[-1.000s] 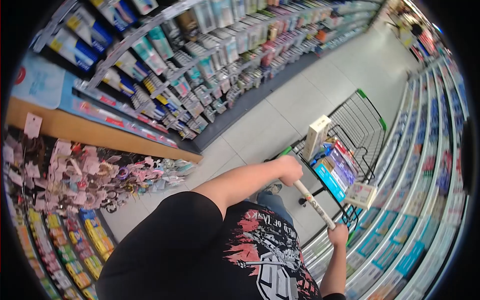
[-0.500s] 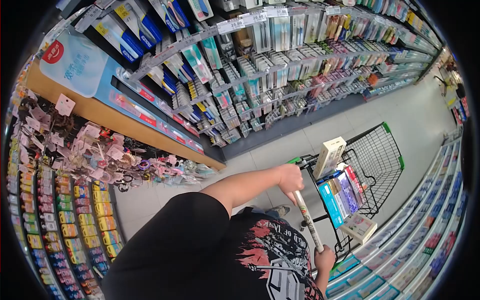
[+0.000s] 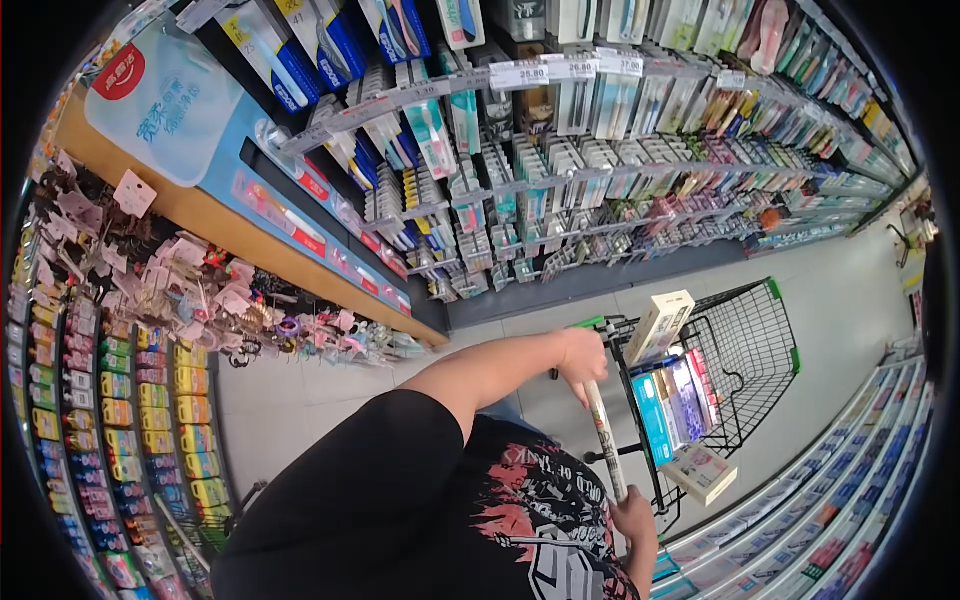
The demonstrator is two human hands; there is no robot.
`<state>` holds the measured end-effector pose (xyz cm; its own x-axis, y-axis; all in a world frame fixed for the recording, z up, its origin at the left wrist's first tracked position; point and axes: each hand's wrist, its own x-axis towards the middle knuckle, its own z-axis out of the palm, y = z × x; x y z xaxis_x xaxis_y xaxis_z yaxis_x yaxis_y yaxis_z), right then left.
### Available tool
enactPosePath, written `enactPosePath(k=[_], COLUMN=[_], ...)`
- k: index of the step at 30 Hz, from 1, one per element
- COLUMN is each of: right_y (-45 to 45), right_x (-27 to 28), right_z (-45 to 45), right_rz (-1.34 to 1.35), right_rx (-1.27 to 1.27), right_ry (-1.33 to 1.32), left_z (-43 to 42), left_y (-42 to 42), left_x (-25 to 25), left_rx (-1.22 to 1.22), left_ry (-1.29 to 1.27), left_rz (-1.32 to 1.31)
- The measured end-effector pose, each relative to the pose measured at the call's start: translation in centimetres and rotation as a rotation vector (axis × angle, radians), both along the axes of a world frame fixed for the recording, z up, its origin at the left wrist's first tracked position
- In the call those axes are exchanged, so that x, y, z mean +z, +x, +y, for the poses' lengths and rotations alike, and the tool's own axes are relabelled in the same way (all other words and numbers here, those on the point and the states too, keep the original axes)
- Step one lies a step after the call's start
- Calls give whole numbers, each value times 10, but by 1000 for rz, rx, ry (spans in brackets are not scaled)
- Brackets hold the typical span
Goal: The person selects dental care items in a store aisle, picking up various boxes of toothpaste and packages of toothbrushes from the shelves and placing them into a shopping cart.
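Observation:
My left hand [image 3: 582, 358] is closed round the upper end of the light, printed handle bar [image 3: 607, 440] of a shopping cart [image 3: 745, 335]. Lower down, my right hand [image 3: 634, 515] is wrapped round the bar's other end. The cart is black wire with green corners. Near the handle stands a tall cream box [image 3: 660, 326]. Beside it in the cart are a blue box [image 3: 653, 416] and a purple package [image 3: 687, 402], with red packaging behind them. Another cream box [image 3: 703, 472] lies tilted at the cart's near right side.
Toothbrush racks [image 3: 560, 165] with price labels line the far side. Hair accessories [image 3: 200, 295] hang on a wood-edged display at left, above shelves of colourful packets [image 3: 120, 410]. More shelving [image 3: 800, 500] curves along the lower right. Pale tiled floor [image 3: 540, 315] runs between.
The view has turned, so the toothbrush racks look larger and nearer, and the right-hand shelves have slid toward the lower right. Both hands remain on the bar. The items stay in the cart.

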<state>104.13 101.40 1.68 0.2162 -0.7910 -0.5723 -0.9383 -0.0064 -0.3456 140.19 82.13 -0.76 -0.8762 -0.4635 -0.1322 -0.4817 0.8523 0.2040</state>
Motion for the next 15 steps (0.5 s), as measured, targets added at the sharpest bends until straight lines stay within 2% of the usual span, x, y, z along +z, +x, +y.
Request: enactPosePath(k=[2,4,5,6,7,8,10,11,12,13,15], right_y=[34,61,70,80,86,90,91,94,99,101,108], right_x=[24,26,16,11,21,18,5,3,0,-3,-2], right_z=[-27,-40,-46,-52,-57,-61,-58,-59,-62,-63,-65], right_rz=[-172,-194,-208,-226,-318,-321,-113,-103,-102,-104,-71], right_rx=[38,3,-58,-119,-261,-264,-153,-166,-164,-166,-159], right_ry=[-8,-56,-64,-71,76,73,-140,-145,-154,-180,-226], left_z=[-5,5,12,20,28,37,52,53,52,48,35], left_y=[5,22,36,53,75,103,164,192,218,243,284], left_x=[7,28,38,45,54,67,95,98,110,111,114], left_rx=[-45,16,129,280,432,622,1025,1193,1314,1412,1510], left_ry=[-14,-178,-114,-215,-316,-348,-360,-454,-566,-522,-613], left_rz=[21,429,567,703,837,868,942,987,983,1085,1076])
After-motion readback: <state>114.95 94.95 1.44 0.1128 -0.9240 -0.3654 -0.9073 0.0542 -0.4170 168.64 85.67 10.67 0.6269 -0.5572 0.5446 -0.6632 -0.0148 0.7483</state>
